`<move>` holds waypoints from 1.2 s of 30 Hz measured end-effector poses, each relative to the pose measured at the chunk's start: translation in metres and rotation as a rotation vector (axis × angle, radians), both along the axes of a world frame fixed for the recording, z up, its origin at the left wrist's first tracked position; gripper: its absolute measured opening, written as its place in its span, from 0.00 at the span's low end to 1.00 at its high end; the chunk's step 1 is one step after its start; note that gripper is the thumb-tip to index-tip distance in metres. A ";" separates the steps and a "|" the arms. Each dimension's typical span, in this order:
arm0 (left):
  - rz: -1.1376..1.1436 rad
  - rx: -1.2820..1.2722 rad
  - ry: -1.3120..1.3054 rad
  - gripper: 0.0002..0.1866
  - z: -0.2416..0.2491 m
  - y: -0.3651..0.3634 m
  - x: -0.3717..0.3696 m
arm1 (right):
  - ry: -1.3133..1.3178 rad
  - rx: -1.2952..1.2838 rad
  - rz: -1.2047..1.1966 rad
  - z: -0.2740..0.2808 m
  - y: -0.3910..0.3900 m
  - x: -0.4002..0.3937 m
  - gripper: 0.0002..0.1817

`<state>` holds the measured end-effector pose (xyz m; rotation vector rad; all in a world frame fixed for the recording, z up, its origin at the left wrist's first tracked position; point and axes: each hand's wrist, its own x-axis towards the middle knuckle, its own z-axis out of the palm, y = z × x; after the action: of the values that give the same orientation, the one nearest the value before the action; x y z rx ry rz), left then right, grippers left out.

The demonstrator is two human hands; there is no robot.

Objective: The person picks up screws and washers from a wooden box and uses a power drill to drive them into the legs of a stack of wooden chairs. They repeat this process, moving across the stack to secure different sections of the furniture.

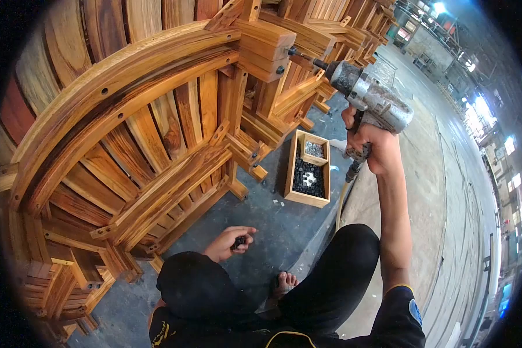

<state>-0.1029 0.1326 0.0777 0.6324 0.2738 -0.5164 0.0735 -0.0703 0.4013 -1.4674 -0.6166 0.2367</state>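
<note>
In my right hand (372,142) I grip an air impact driver (383,101), its metal body worn and scuffed. The driver's long bit points left, and its tip meets a fastener in the end of a thick wooden block (267,49). A dark round fastener (280,70) sits lower on the same block. My left hand (221,246) hangs low beside my knee, fingers curled around small black pieces (239,242) whose exact kind I cannot make out. The block joins a curved, slatted wooden furniture piece (174,55).
On the dark floor mat stands a wooden box (308,201) of small black parts, with a smaller box (314,149) of silvery hardware inside. An air hose (343,200) runs down from the driver. More slatted wooden furniture (354,29) stands behind. My bare foot (285,283) rests on the mat.
</note>
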 end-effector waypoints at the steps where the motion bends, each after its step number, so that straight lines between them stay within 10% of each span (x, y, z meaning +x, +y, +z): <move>1: -0.034 0.076 0.010 0.15 0.002 -0.001 -0.003 | -0.025 -0.017 -0.024 -0.002 0.001 -0.001 0.20; 36: -0.102 0.217 -0.025 0.17 0.015 0.008 -0.011 | -0.069 0.054 -0.080 -0.007 0.004 -0.012 0.14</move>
<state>-0.1136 0.1408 0.0926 0.8667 0.2766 -0.5811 0.0613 -0.0667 0.3942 -1.4496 -0.6141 0.1065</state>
